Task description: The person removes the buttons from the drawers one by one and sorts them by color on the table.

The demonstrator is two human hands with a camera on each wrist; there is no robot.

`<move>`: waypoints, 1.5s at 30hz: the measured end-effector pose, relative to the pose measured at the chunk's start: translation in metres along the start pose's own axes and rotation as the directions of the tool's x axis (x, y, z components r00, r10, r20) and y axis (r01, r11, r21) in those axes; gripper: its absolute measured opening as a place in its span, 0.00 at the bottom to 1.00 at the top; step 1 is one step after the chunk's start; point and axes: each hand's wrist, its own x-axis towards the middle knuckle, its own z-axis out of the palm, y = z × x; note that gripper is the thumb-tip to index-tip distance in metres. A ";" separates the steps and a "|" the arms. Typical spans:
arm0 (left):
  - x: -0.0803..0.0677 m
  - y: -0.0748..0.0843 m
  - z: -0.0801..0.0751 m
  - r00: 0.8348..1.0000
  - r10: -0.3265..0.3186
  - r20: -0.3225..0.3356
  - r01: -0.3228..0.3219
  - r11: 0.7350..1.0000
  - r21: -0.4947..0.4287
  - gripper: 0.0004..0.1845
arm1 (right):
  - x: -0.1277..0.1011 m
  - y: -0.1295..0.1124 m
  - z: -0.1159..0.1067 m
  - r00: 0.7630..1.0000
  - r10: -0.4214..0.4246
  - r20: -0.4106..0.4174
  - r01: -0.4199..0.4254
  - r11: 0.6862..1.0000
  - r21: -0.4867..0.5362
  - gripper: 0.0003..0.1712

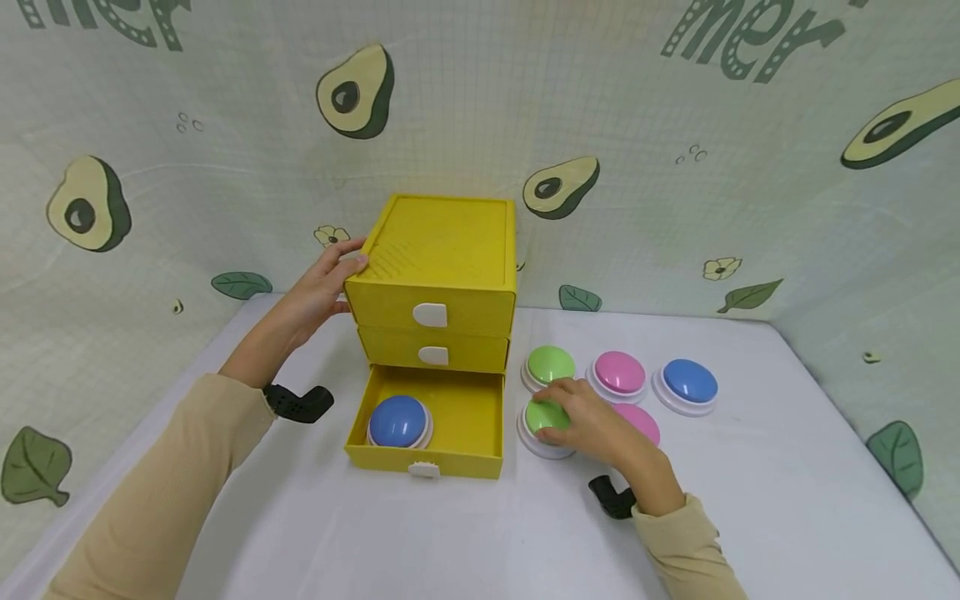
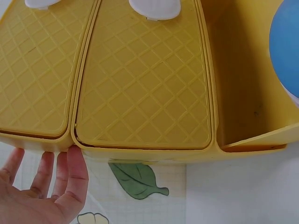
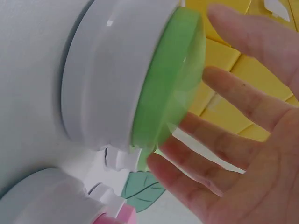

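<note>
Green plastic is under the fingers of the right hand (image 1: 592, 425): they lie spread and almost straight over the dome of the near green button (image 1: 545, 421), and in the right wrist view they are not yet curled round its white base (image 3: 100, 79). This button stands on the white table (image 1: 787, 500), just right of the yellow drawer box (image 1: 435, 275) and in front of a second green button (image 1: 550, 364). Two pink buttons (image 1: 619, 372) and one blue button (image 1: 688, 381) stand further right.

The left hand (image 1: 322, 287) rests with straight fingers (image 2: 74, 163) against the upper left edge of the box and grips nothing. The bottom drawer (image 1: 427, 454) is pulled out toward the person, and a blue button (image 1: 398, 419) already lies in its left half; the right half is free.

To do this step well, I think the right fingers should close on the white rim, not on the dome, because the dome gives way when pressed. The left hand should hold the box steady, so the open drawer does not slide.
</note>
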 end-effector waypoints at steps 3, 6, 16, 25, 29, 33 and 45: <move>0.001 0.000 0.000 1.000 0.001 0.000 -0.001 1.000 0.000 0.33 | 0.000 -0.003 0.000 0.998 -0.032 -0.045 0.031 0.999 -0.013 0.24; 0.000 0.000 0.000 1.000 0.001 0.001 -0.001 1.000 -0.003 0.33 | 0.000 -0.009 -0.001 0.994 -0.064 -0.085 0.063 0.998 -0.016 0.22; 0.000 0.000 0.000 1.000 -0.009 -0.001 0.009 1.000 -0.005 0.33 | 0.000 -0.029 -0.003 0.986 -0.109 -0.124 0.110 0.994 -0.001 0.20; 0.000 0.000 0.000 1.000 -0.010 0.005 0.010 1.000 0.002 0.33 | 0.004 -0.045 0.002 0.975 -0.175 -0.133 0.174 0.985 -0.023 0.18; 0.000 0.000 0.000 1.000 -0.010 0.004 0.010 1.000 0.003 0.33 | 0.007 -0.052 0.006 0.958 -0.243 -0.153 0.237 0.970 -0.059 0.17; 0.000 0.000 -0.001 1.000 -0.008 0.006 0.008 1.000 0.003 0.33 | 0.010 -0.060 0.010 0.951 -0.272 -0.145 0.265 0.962 -0.069 0.17; 0.000 0.001 -0.001 1.000 0.005 0.015 -0.005 1.000 -0.002 0.34 | 0.022 -0.080 0.024 0.962 -0.263 -0.078 0.266 0.964 0.028 0.20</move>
